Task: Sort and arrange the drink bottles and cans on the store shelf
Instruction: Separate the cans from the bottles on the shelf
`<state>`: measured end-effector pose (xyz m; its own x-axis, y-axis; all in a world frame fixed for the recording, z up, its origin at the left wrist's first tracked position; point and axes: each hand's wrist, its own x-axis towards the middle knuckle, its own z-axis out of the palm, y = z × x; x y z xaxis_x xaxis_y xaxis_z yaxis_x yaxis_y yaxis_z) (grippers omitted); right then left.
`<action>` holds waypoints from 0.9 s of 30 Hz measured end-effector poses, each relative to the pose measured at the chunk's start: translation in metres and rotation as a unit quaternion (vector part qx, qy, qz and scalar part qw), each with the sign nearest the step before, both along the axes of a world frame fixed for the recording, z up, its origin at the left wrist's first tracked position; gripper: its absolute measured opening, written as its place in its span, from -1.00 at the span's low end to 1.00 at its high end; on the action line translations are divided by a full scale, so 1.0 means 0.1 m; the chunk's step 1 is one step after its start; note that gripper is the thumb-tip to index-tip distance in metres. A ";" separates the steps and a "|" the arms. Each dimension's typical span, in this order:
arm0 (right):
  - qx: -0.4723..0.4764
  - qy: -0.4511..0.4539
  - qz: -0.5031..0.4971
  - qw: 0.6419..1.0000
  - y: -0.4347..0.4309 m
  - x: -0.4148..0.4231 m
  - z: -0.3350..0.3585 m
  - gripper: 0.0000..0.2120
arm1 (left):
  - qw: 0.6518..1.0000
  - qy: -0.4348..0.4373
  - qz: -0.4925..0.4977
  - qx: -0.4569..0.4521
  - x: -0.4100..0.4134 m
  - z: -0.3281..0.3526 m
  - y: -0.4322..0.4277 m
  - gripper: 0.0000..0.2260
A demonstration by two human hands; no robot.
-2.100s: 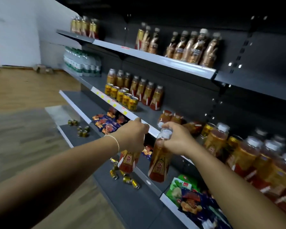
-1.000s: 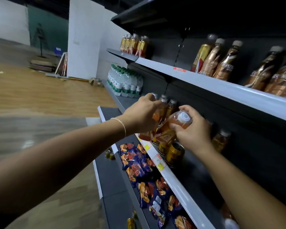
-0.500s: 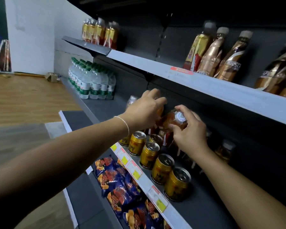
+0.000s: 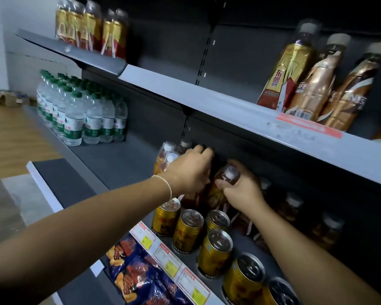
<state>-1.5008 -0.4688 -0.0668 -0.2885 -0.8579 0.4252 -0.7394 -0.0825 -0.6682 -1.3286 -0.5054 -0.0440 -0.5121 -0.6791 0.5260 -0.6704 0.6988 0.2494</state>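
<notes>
Evidently the step in hand is setting two drink bottles into the back row of the middle shelf (image 4: 119,157), behind the line of gold cans (image 4: 188,230). The right hand (image 4: 243,192) grips a tilted bottle (image 4: 216,195) high up, thumb (image 4: 220,184) and fingers curled round the neck just under the white cap (image 4: 230,172). The bottle leans with its cap toward the person. Its base is hidden behind the cans, so it cannot be told whether it touches the shelf yet.

The left hand (image 4: 189,172) reaches in just beside it, fingers (image 4: 199,149) curled down over the top of a second bottle (image 4: 190,200). Only the lower body of that one shows, under the wrist. To its left stand more capped bottles (image 4: 166,155) of the same kind, close against the hand.

To do this well, each bottle probably wants bringing upright before it is let go, since a grip at the neck leaves the base free to swing. The bases should come down behind the cans without nudging them, as the nearest can stands just in front. The upper shelf (image 4: 207,102) hangs low overhead, so the hands are better drawn out toward the person than lifted. Labels are best turned to the front.
</notes>
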 end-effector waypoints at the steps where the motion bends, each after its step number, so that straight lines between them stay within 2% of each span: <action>1: 0.007 0.005 -0.007 1.000 -0.06 0.01 -0.02 -0.33 | 1.000 -0.001 -0.004 0.008 0.00 -0.03 -0.06 -0.51; 7: 0.041 0.022 -0.041 0.998 -0.30 0.06 -0.11 -0.33 | 0.999 0.010 -0.028 0.037 0.02 -0.22 -0.31 -0.37; 13: 0.021 0.032 -0.069 0.997 -0.38 0.08 -0.17 -0.36 | 0.997 -0.008 -0.047 0.063 -0.02 -0.31 -0.38 -0.49; 17: 0.002 0.047 -0.077 0.996 -0.40 0.06 -0.21 -0.55 | 0.997 -0.008 -0.043 0.061 -0.08 -0.33 -0.41 -0.53; 21: -0.011 0.132 -0.083 0.988 -0.34 0.02 -0.27 -0.60 | 0.999 -0.006 -0.036 0.040 -0.10 -0.38 -0.42 -0.58; 24: 0.007 0.155 -0.076 0.985 -0.29 0.00 -0.26 -0.66 | 0.999 -0.018 -0.031 0.030 -0.14 -0.45 -0.39 -0.56; 27: 0.076 0.157 -0.062 0.983 -0.24 -0.06 -0.20 -0.61 | 0.999 -0.034 -0.008 0.027 -0.20 -0.44 -0.34 -0.52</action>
